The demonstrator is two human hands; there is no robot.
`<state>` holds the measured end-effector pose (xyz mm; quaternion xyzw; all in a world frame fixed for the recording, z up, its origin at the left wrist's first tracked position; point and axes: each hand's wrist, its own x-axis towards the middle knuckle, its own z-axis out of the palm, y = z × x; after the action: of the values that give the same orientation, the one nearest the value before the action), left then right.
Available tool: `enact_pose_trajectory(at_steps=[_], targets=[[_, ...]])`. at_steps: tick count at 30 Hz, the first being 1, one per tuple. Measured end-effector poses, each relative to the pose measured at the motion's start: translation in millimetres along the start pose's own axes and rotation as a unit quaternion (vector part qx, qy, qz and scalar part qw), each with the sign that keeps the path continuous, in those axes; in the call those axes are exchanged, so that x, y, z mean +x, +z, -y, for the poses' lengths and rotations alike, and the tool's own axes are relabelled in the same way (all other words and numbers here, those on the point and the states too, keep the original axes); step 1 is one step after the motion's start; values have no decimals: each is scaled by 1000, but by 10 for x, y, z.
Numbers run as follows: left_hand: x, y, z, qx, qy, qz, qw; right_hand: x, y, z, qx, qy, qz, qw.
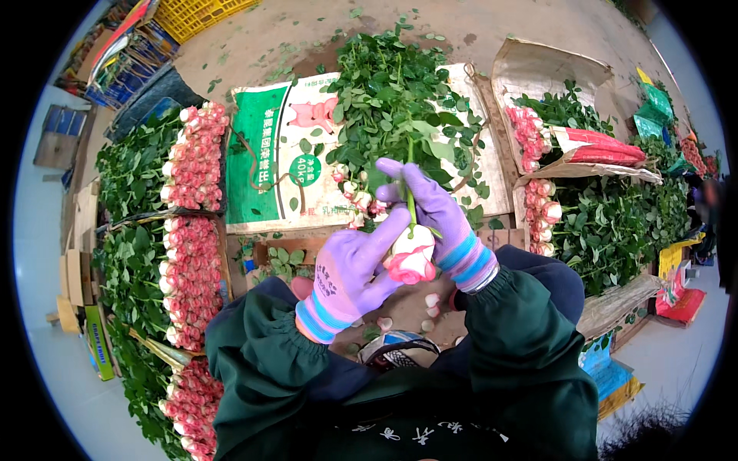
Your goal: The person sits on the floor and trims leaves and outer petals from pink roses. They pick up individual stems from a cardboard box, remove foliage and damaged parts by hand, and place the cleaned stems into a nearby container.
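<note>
Purple-gloved right hand grips the rose stem, and the left hand pinches the pink bloom. Pulling too hard could tear petals, dropping more at six o'clock.

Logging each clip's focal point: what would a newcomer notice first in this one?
Dead centre, two purple-gloved hands work one pink-and-white rose: the right hand grips its stem, the left hand touches the bloom. Bundled roses run down the left side, and a leafy heap lies ahead on a green-and-white sack.
</note>
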<state>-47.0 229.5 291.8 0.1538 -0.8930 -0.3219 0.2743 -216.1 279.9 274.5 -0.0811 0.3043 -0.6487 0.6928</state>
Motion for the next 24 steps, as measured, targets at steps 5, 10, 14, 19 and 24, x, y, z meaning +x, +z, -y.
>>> enact_pose_trajectory(at_steps=[5,10,14,19,24], targets=[[-233,59,-111,132,24,279,951,34,-384,94,-630,-37,48,774],[-454,295,70,146,12,373,916,-221,-1153,-283,-805,32,-132,578],[-348,123,-34,140,-46,404,903,-363,-1406,-443,-880,-23,-99,465],[-573,176,48,177,-2,341,923,-306,-1630,-491,-926,30,-54,372],[-726,223,119,181,-7,292,939,-254,-1775,-622,-962,47,33,268]])
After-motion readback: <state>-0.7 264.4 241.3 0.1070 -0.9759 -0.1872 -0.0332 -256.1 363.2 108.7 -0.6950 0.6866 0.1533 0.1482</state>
